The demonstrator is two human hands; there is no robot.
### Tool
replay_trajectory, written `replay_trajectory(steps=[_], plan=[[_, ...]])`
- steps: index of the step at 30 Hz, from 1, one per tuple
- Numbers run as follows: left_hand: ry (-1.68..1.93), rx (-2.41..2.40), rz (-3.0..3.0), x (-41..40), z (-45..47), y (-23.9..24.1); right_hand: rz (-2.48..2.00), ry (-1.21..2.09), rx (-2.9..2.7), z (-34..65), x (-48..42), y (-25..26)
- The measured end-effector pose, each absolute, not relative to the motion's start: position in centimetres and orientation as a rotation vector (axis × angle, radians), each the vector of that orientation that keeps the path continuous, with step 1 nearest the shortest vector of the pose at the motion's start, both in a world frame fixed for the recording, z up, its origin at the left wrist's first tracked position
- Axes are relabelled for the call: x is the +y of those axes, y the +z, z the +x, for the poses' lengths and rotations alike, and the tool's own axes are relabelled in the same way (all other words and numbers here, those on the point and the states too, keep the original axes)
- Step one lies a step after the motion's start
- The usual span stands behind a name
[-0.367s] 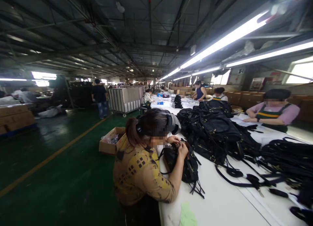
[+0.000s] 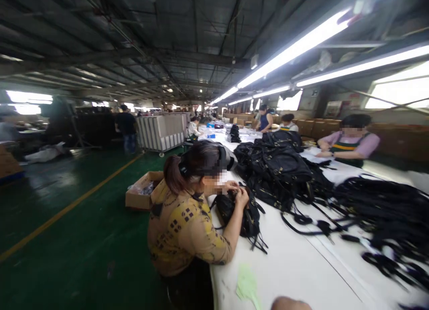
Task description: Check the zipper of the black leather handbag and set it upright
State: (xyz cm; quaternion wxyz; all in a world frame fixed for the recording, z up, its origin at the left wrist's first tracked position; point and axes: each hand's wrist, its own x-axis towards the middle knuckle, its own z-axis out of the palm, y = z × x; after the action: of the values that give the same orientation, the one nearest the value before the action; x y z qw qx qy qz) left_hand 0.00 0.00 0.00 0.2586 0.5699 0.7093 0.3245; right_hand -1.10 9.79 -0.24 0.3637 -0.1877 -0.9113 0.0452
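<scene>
Long factory hall, tube lights [image 2: 295, 48] overhead, green floor [image 2: 83, 247], and a long white table [image 2: 301, 265] running away from me. Only a sliver of the wearer's hand [image 2: 290, 303] shows at the bottom edge. I cannot tell which side it is, and the fingers are out of frame, so apart or together I cannot tell. It holds nothing that I can see.

Nearest to it, just left and slightly beyond, lies a pale green scrap [image 2: 246, 285], thin, flat and crumpled at the edge, on bare tabletop. I'd judge it light and easy to slide, so it wants a pinch at a corner rather than a flat palm.

Further out and left, a seated co-worker's hands [image 2: 236, 191] are closed together on the top of a black bag [image 2: 241, 216], soft fabric, slumped, with thin cords trailing off it. Straight beyond the sliver, loose black straps [image 2: 318, 225] snake over the table, narrow webbing with hardware that could snag. Behind them is a pile of bags [image 2: 278, 167], dark and slightly glossy with small gold fittings. Far left, on the floor, sits an open cardboard box [image 2: 140, 196].
</scene>
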Motion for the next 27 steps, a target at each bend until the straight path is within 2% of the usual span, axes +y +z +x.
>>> replay_trajectory(steps=[3, 6, 14, 27], plan=[[0.786, 1.840, 1.547, -0.2, 0.7, -0.9, -0.722, 0.087, -2.439, 11.5, 3.1, -4.2], [0.779, 1.805, 1.592, 0.5, 1.2, -3.1, -0.915, 0.066, -2.519, 18.1, -3.1, -5.0], [0.508, 1.980, 2.139, 2.0, 2.1, -5.1, -1.042, 0.104, -2.445, 19.1, -4.8, -4.6], [0.325, 2.133, 2.137, 5.9, 2.2, -7.4, -1.271, 0.180, -2.374, 25.6, -8.0, -4.8]])
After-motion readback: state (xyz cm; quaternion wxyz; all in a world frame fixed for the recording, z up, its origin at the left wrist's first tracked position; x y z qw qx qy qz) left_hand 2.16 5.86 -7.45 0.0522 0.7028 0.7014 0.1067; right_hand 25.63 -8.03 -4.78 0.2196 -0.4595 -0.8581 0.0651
